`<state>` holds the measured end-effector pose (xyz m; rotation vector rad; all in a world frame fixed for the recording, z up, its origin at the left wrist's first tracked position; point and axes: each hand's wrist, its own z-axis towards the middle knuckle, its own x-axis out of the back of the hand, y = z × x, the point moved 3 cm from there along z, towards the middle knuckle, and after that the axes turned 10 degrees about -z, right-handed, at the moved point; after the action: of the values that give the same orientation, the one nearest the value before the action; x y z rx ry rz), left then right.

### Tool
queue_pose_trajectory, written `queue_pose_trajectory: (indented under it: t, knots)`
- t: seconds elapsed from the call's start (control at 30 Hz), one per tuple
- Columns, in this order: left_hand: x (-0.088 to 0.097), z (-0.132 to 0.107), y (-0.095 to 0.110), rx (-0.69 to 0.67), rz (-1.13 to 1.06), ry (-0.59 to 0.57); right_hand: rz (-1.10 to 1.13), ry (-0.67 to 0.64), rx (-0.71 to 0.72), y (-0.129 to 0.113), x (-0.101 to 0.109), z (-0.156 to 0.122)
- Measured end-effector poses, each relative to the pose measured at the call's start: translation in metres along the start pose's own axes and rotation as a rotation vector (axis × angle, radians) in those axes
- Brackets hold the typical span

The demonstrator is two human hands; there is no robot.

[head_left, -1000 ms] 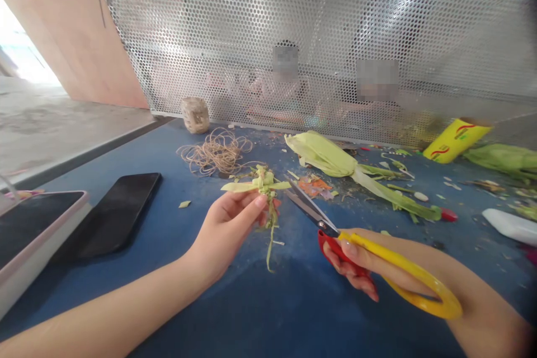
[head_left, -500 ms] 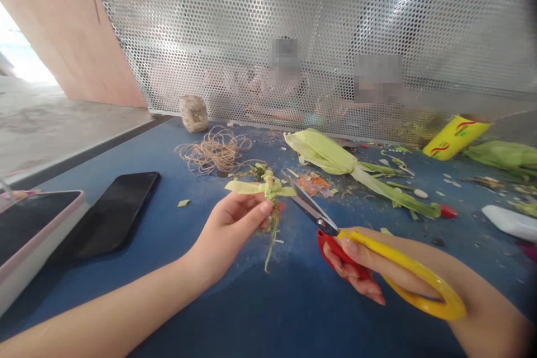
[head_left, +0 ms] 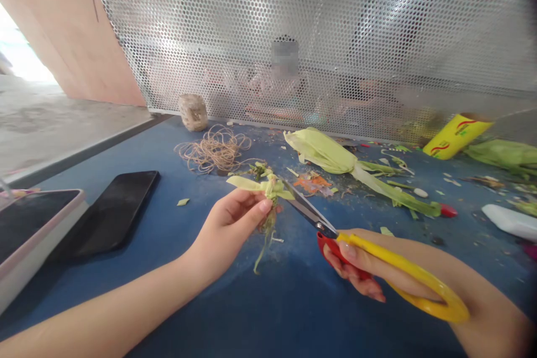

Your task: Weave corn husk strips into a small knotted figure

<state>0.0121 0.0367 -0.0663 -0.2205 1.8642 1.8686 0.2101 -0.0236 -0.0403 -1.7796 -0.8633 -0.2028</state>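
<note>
My left hand (head_left: 240, 218) pinches a small bundle of knotted pale green corn husk (head_left: 272, 187) between thumb and fingers. A husk strip sticks out on each side of the bundle, and thin strands hang below it. In my right hand (head_left: 356, 263) is a pair of scissors (head_left: 394, 263) with one yellow and one red handle. Their narrowly parted blades reach the right-hand strip of the bundle; whether they bite into it I cannot tell.
Tangled twine (head_left: 216, 148) lies behind my left hand, near a cylindrical roll (head_left: 193, 112). A black phone (head_left: 109, 212) rests on the left. Behind the scissors are a husk bunch (head_left: 325, 151), scraps and a yellow tube (head_left: 457, 135). A perforated metal screen (head_left: 235, 28) borders the table.
The scissor blades have moved slightly left, up to the husk bundle, and are closer together. The hanging strands have swung left. My left hand stays nearly in place.
</note>
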Motion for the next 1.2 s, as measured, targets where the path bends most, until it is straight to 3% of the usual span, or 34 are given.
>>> queue_pose_trajectory:
  t: [0.37, 0.5, 0.7, 0.87, 1.2]
  knots:
    - [0.001, 0.0, 0.002, -0.039, 0.066, 0.048, 0.213, -0.099, -0.116, 0.001, -0.002, 0.009]
    - [0.002, 0.0, 0.001, -0.042, 0.078, 0.035, 0.194, -0.155, -0.116, 0.002, -0.002, 0.008]
    - [0.002, 0.001, 0.003, -0.065, 0.118, 0.013, 0.077, -0.118, -0.095, 0.007, 0.003, 0.007]
    - [0.001, 0.002, 0.01, -0.114, 0.241, 0.005, 0.015, -0.292, -0.043, 0.018, 0.005, 0.017]
    - [0.002, 0.003, 0.011, -0.166, 0.332, 0.002, 0.128, -0.393, -0.091, 0.034, 0.003, 0.023]
